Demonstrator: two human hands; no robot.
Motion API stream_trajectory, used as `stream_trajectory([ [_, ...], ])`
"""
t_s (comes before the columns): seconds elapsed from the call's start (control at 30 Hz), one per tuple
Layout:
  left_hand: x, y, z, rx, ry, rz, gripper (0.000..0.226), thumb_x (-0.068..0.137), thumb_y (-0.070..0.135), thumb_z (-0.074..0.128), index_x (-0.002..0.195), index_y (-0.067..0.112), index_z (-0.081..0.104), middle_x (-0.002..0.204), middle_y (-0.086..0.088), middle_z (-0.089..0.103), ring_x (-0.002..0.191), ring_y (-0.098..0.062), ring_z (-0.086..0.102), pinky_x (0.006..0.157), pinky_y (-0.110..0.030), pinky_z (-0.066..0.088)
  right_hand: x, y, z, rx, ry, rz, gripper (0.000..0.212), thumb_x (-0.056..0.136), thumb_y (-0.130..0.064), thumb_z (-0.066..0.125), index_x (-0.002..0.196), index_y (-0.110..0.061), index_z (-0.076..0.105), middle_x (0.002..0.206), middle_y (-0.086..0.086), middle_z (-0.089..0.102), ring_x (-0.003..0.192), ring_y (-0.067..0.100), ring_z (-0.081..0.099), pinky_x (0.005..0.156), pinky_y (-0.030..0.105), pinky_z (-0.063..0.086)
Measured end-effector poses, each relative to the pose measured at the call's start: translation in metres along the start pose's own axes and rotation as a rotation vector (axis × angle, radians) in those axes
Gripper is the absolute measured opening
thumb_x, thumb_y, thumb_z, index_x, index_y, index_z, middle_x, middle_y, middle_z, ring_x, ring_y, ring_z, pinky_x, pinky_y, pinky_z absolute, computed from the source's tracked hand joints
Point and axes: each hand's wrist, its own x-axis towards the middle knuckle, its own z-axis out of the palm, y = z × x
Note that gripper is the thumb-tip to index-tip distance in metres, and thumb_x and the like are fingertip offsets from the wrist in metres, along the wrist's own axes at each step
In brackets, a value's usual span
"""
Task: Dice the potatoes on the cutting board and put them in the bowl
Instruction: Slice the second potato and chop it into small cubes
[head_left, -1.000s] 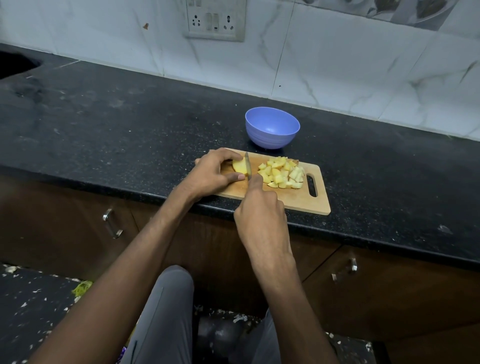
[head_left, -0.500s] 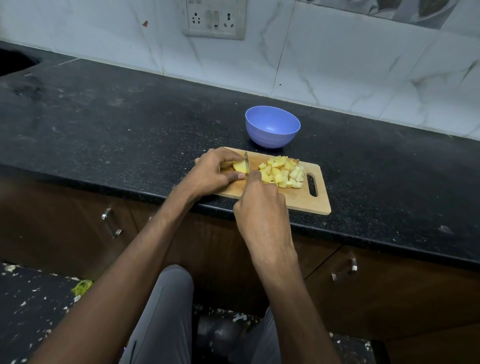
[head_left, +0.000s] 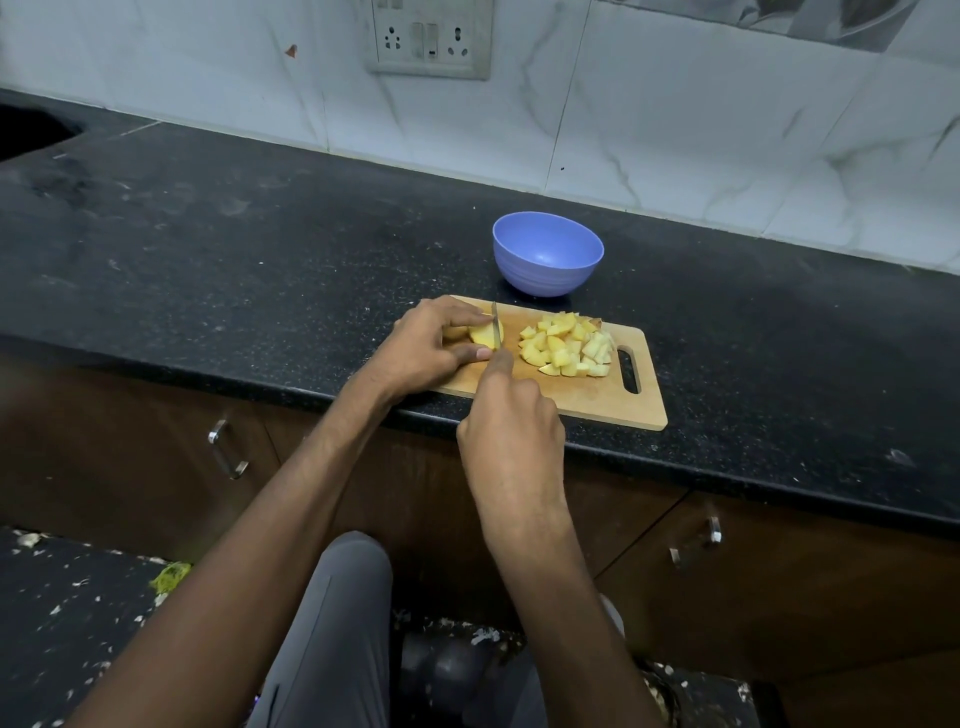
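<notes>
Nearest: cabinet handles below the black counter. Right hand wrapped round knife, blade on the potato piece. Left hand curled over that piece on cutting board. Diced pile to the right. Beyond: blue bowl, wall socket.

Blue-violet bowl, pale yellow potato cubes, light brown wooden board, black speckled counter, white grey-veined marble wall tiles.

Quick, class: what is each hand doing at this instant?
Left hand: fingers curled over the uncut potato piece, holding it on the cutting board.
Right hand: gripping the knife, blade at the potato.
</notes>
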Motion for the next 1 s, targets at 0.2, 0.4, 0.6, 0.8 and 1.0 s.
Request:
stream_trajectory([
  [0.2,-0.001,0.003,-0.002,0.015,-0.017,-0.002,0.042,0.088,0.017,0.078,0.129,0.015,0.070,0.133,0.003,0.063,0.129,-0.015,0.052,0.116,-0.041,0.039,0.004,0.000,0.002,-0.019,-0.009,-0.037,0.053,0.108,-0.012,0.047,0.158,-0.006,0.029,0.121,0.012,0.065,0.110,0.027,0.065,0.077,0.033,0.045],
  [0.4,-0.003,0.004,-0.001,-0.043,0.003,-0.023,0.043,0.085,0.015,0.080,0.127,0.018,0.069,0.129,0.003,0.063,0.123,-0.013,0.056,0.112,-0.040,0.043,0.010,0.002,0.006,-0.031,-0.026,-0.042,0.053,0.106,-0.010,0.051,0.156,-0.006,0.032,0.119,0.012,0.066,0.108,0.027,0.065,0.077,0.034,0.047],
  [0.6,-0.008,0.005,-0.002,-0.112,0.032,-0.105,0.073,0.080,0.025,0.083,0.145,0.024,0.052,0.130,0.008,0.064,0.125,-0.010,0.056,0.113,-0.040,0.042,0.008,0.009,0.004,0.027,-0.063,-0.026,0.058,0.105,-0.011,0.051,0.158,-0.013,0.029,0.111,0.010,0.064,0.102,0.027,0.065,0.072,0.033,0.039],
  [0.8,-0.008,0.007,-0.004,-0.119,-0.008,-0.126,0.084,0.079,0.032,0.078,0.154,0.025,0.041,0.139,0.007,0.061,0.131,-0.010,0.052,0.117,-0.038,0.038,0.005,0.019,0.001,0.272,-0.029,0.052,0.032,0.106,-0.019,0.047,0.139,-0.021,0.047,0.096,0.007,0.065,0.093,0.029,0.066,0.074,0.042,0.053],
  [1.0,-0.012,0.006,-0.003,-0.123,0.145,-0.105,0.051,0.083,0.020,0.070,0.134,0.021,0.064,0.125,0.007,0.070,0.117,-0.006,0.062,0.107,-0.037,0.048,0.001,0.015,-0.004,0.301,0.017,0.015,0.032,0.105,-0.020,0.046,0.137,-0.020,0.047,0.088,0.005,0.064,0.085,0.024,0.064,0.071,0.040,0.049],
])
